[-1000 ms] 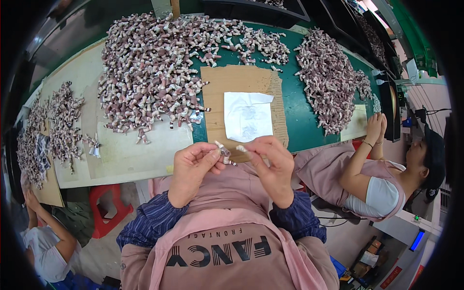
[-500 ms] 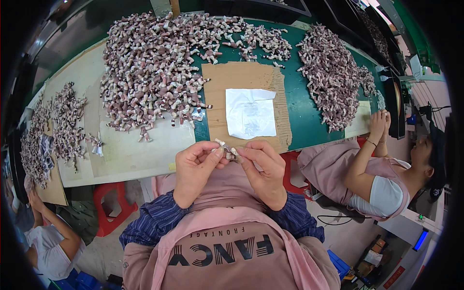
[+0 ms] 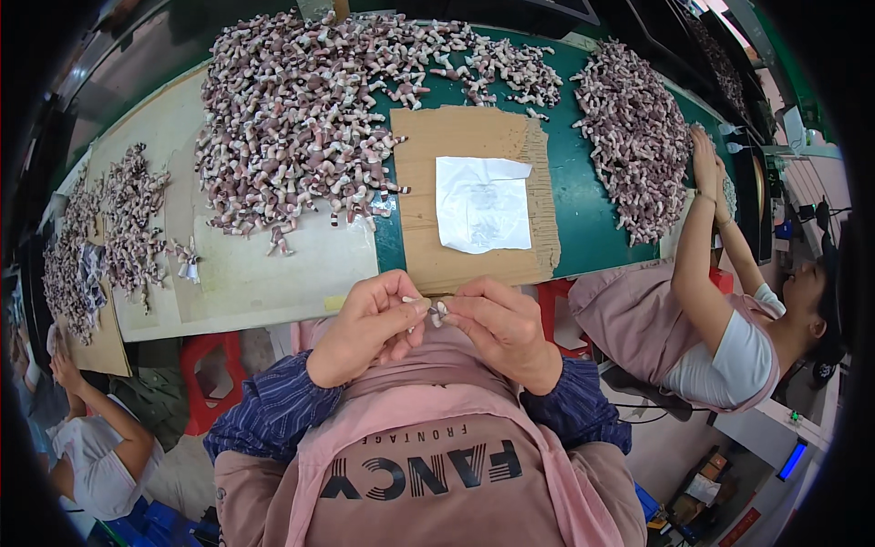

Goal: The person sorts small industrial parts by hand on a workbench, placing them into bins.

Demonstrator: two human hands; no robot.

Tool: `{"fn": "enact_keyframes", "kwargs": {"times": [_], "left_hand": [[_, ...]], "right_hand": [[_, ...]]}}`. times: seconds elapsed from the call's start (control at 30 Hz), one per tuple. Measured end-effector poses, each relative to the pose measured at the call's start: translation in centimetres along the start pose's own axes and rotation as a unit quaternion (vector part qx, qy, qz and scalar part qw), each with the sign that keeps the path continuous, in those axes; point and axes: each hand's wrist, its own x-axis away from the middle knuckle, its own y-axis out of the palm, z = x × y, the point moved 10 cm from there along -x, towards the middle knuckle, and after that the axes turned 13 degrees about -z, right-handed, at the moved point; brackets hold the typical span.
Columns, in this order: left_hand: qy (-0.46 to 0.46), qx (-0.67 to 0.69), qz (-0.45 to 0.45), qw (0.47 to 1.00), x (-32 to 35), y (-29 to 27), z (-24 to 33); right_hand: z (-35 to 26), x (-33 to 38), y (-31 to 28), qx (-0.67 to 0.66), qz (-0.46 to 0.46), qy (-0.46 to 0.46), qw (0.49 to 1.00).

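Between my two hands is a small figurine piece (image 3: 439, 314), whitish and dull purple, held just in front of the table's near edge. My left hand (image 3: 372, 326) is closed, its thumb and forefinger pinching the piece's left side. From the other side my right hand (image 3: 503, 330) pinches it with thumb and fingertips. My fingers cover most of the piece, so its full shape is hidden. Beyond my hands a white sheet of paper (image 3: 483, 205) lies on a flat piece of brown cardboard (image 3: 415, 182).
A large heap of similar pieces (image 3: 283, 128) covers the table at the far left. Another heap (image 3: 633, 137) lies at the right, where a co-worker's hands (image 3: 709, 173) reach past it. More pieces (image 3: 132, 219) lie farther left. Red stools (image 3: 214, 378) stand below the table.
Both hands have shifted slightly down, nearer to me, and the piece is more covered by fingers. At the right, the co-worker's arms have stretched forward.
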Motion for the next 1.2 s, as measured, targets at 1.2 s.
{"fn": "enact_keyframes", "kwargs": {"times": [1.2], "left_hand": [[0.175, -0.643, 0.424, 0.613, 10.9, -9.5, 11.2]], "right_hand": [[16.9, -5.7, -14.7, 0.435, 0.065, 0.117, 0.891]]}}
